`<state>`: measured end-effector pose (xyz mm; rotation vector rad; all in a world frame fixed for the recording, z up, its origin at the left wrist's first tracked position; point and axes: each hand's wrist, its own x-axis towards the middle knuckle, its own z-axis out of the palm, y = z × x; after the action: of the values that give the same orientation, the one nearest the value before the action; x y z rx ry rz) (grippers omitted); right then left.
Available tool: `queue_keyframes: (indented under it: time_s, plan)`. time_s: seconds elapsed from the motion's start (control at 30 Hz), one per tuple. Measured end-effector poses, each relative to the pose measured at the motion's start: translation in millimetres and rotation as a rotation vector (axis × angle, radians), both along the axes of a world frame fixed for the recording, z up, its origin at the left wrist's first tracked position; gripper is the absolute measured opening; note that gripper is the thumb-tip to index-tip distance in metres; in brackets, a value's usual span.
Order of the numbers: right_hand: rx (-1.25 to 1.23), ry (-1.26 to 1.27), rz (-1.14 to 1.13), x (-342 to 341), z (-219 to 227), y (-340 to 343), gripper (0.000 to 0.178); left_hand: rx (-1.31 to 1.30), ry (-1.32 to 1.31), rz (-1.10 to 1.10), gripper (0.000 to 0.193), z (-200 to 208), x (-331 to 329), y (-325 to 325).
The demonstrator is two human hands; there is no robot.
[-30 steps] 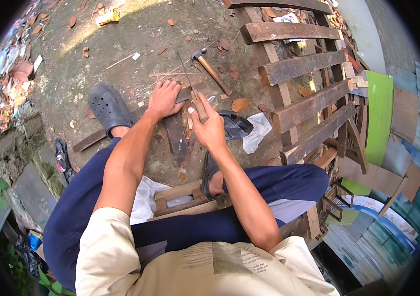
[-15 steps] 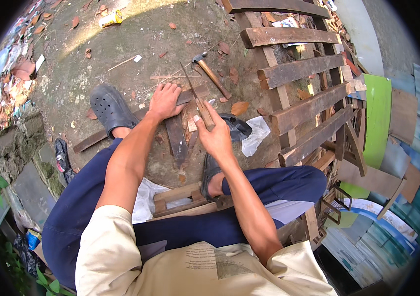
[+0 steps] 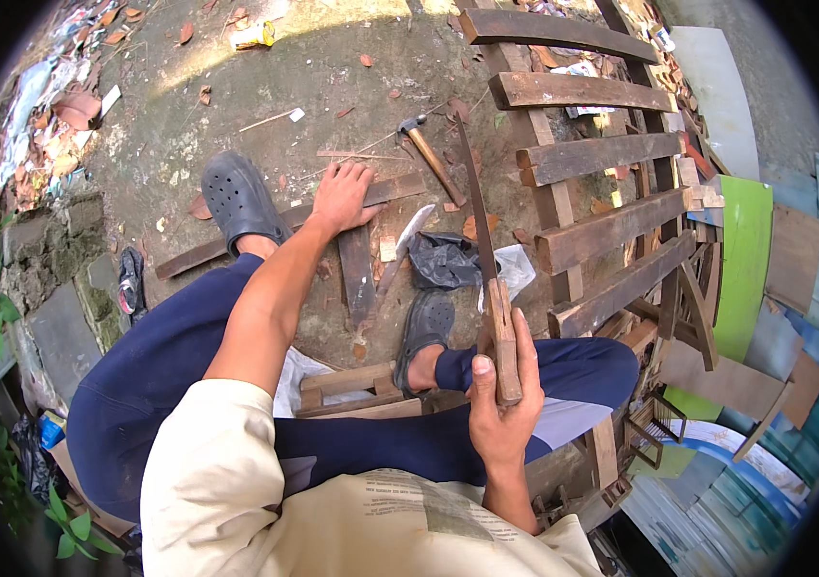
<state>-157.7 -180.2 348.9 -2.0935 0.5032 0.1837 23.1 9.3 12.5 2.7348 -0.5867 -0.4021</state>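
Observation:
My left hand [image 3: 340, 197] bears down on a dark wooden plank [image 3: 398, 188], fingers curled over its far edge. The plank lies on the ground, its left part beneath my left clog [image 3: 241, 192]. Under or against it, a second dark board [image 3: 356, 269] points toward me. In my right hand [image 3: 504, 418] is a handsaw [image 3: 479, 207], gripped by its wooden handle; the blade points up and away, apart from the plank. Beside the second board lies a knife with a broad curved blade [image 3: 413, 233].
A hammer [image 3: 432, 159] lies beyond the plank. A black plastic bag [image 3: 443, 262] and a whitish one [image 3: 517, 274] sit near my right clog [image 3: 426, 327]. To the right stands a slatted wooden pallet [image 3: 611, 159]. Litter and leaves [image 3: 68, 111] lie far left.
My right hand has drawn the saw back toward me and right, away from the plank, uncovering the knife. My left hand stays on the plank. The view has shifted slightly.

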Motion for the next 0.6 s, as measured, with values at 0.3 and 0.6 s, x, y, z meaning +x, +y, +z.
queue_keyframes:
  time_s: [0.3,0.6]
  plan:
    - [0.015,-0.013,-0.053,-36.2,-41.5,-52.6,0.056,-0.264,0.594,-0.697,0.058,43.9,-59.9,-94.0]
    - [0.012,-0.090,-0.015,-52.3,-46.6,-58.7,0.056,-0.029,-0.066,0.049,0.084,44.1,-54.7,-84.1]
